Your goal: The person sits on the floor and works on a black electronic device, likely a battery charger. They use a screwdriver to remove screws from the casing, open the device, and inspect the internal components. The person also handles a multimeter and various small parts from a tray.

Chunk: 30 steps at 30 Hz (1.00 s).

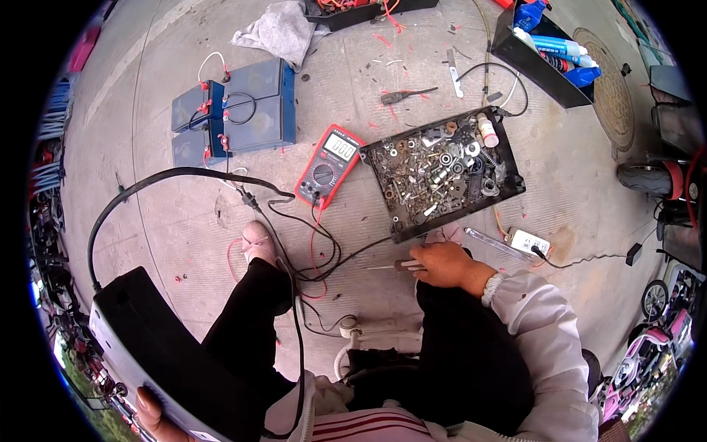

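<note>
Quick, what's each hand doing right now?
Left hand: closed on the edge of a black-and-grey case, mostly out of view.
Right hand: closed, holding a screwdriver.

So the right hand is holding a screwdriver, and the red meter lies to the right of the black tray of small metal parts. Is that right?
Not quite: the head view shows the red meter to the left of the black tray of small metal parts. The right hand is indeed holding a screwdriver.
</note>
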Each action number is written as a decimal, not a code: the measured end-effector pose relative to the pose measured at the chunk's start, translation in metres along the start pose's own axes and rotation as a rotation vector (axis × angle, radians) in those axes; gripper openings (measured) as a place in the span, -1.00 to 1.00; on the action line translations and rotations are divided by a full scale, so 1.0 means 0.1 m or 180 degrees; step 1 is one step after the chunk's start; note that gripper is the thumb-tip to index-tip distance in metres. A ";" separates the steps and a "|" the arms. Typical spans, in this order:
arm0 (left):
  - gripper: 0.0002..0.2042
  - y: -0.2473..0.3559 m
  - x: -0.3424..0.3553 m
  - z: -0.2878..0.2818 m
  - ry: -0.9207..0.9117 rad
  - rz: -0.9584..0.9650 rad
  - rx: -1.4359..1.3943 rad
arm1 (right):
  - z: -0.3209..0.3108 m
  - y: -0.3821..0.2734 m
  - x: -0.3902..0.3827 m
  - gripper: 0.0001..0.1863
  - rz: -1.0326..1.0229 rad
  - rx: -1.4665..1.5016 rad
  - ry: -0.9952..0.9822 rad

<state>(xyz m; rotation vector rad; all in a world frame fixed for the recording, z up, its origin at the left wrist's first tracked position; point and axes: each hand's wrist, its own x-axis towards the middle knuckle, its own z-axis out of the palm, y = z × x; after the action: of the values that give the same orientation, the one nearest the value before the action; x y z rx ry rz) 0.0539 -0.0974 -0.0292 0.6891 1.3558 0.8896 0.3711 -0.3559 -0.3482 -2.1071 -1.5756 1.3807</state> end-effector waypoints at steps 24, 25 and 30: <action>-0.46 -0.12 0.14 0.43 -0.0422 0.0092 0.0456 | -0.54 0.96 1.16 -0.81 -0.1207 -0.1765 0.1217; -0.46 -0.13 0.15 0.44 -0.0449 0.0077 0.0463 | -0.58 1.04 1.12 -0.83 -0.1020 -0.1643 0.1404; -0.45 -0.15 0.14 0.46 -0.0499 -0.0012 0.0463 | -0.89 1.16 0.88 -0.85 -0.0232 -0.1532 0.2467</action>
<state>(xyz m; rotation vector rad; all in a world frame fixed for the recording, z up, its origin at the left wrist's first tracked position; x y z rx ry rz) 0.1017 -0.0893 -0.0437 0.8506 1.2891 0.7231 0.5159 -0.3001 -0.4186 -2.3537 -1.6731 0.0734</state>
